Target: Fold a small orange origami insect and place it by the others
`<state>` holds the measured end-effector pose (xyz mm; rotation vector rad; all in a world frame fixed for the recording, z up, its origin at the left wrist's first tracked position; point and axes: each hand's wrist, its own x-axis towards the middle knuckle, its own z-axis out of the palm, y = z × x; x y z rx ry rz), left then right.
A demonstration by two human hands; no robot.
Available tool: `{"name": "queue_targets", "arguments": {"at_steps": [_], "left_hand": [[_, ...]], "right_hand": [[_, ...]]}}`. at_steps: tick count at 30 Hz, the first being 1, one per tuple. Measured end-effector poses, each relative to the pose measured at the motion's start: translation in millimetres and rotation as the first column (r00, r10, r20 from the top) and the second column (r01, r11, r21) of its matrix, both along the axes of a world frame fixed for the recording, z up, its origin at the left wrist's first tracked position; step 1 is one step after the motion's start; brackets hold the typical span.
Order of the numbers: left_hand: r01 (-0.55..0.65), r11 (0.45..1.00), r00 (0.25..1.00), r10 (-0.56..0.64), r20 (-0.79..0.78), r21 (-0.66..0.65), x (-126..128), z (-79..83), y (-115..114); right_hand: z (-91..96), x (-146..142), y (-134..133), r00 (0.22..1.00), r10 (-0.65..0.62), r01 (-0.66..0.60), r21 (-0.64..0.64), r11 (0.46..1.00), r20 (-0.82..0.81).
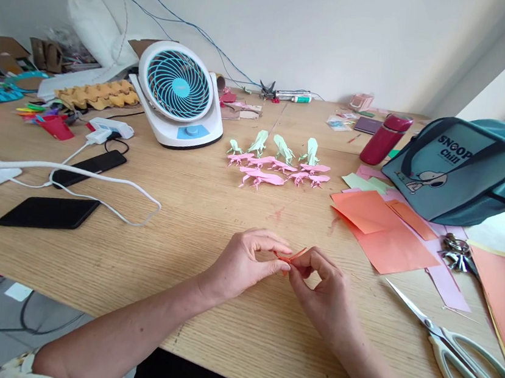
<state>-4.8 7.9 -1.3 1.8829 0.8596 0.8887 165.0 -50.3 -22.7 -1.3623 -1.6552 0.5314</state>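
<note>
A small folded piece of orange paper (288, 259) is held between both hands over the near middle of the table. My left hand (250, 259) pinches it from the left with thumb and fingers. From the right, my right hand (321, 283) grips it between thumb and forefinger. Fingertips cover much of the paper, so its exact shape is hard to make out. Beyond the hands stand several pink folded paper figures (261, 176), with several pale green folded paper figures (283, 150) behind them. Flat orange paper sheets (397, 246) lie to the right.
Open-bladed scissors (450, 342) lie at the near right, close to my right forearm. Behind are a teal bag (457, 171) and a red bottle (385, 141). A white fan (179, 94) stands at the back left. Phones (49, 212) and a looping white cable (111, 178) occupy the left.
</note>
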Motion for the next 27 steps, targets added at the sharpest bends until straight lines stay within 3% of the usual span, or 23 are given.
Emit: {"name": "queue_targets", "arguments": {"at_steps": [5,9,17,23,27], "left_hand": [[0.134,0.935,0.981,-0.077,-0.18,0.329,-5.8,6.2,6.8],[0.142,0.91,0.966,-0.041,-0.255,0.39,-8.2,8.7,8.0],[0.058,0.956,0.991,-0.019,-0.136,0.288,-6.8,6.7,6.6],[-0.005,1.0,0.999,0.006,-0.041,0.019,-1.4,3.5,2.9],[-0.013,0.998,1.0,0.011,-0.028,-0.068,1.4,5.0,-0.2]], "right_hand": [[0.8,0.4,-1.1,0.999,0.008,-0.009,0.01,1.0,0.047],[2.1,0.8,-2.5,0.999,0.006,-0.007,0.012,1.0,0.043],[9.6,0.7,-2.1,0.998,0.029,-0.03,-0.017,0.999,-0.052],[11.1,0.8,-0.7,0.991,0.053,-0.06,-0.054,0.997,-0.122],[8.1,-1.3,-1.3,0.991,0.028,-0.037,-0.072,0.997,-0.128]]}}
